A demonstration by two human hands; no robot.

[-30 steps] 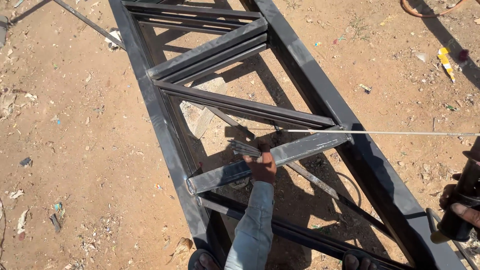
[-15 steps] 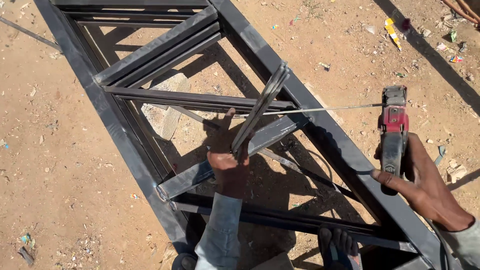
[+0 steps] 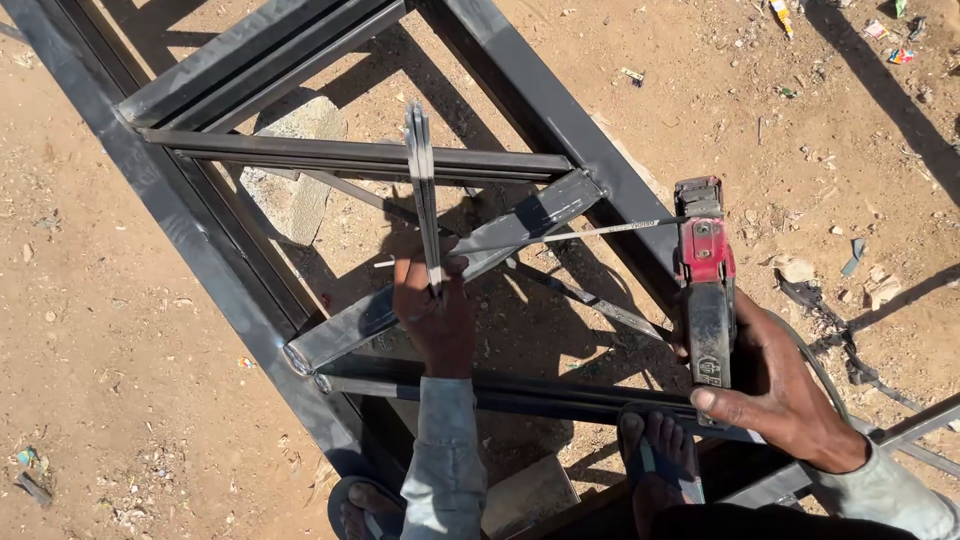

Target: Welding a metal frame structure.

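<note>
- Left hand (image 3: 435,310) fingers closed around a bundle of thin welding rods (image 3: 423,185), pinched at the lower end; rods stand up and away from the hand, fanned a little at the top.
- Hand and bundle sit over the diagonal brace (image 3: 450,270) of the dark steel truss frame (image 3: 190,260), which lies flat on sandy ground (image 3: 110,400).
- Right hand (image 3: 775,385) wrapped tight around the black grip of a red electrode holder (image 3: 705,275) (thumb along the near end).
- One long rod (image 3: 560,236) clamped in the holder's head, running left, roughly level, across the brace; its far tip ends just beside the left hand's fingers. Touching or not, cannot tell.
- Grey stone block (image 3: 290,170) on the ground inside the frame, under the horizontal bars.
- Foot in a sandal (image 3: 660,455) on the lower rail, between the two arms; second sandalled foot (image 3: 365,510) at the bottom edge.
- Bits of litter scattered upper right.
</note>
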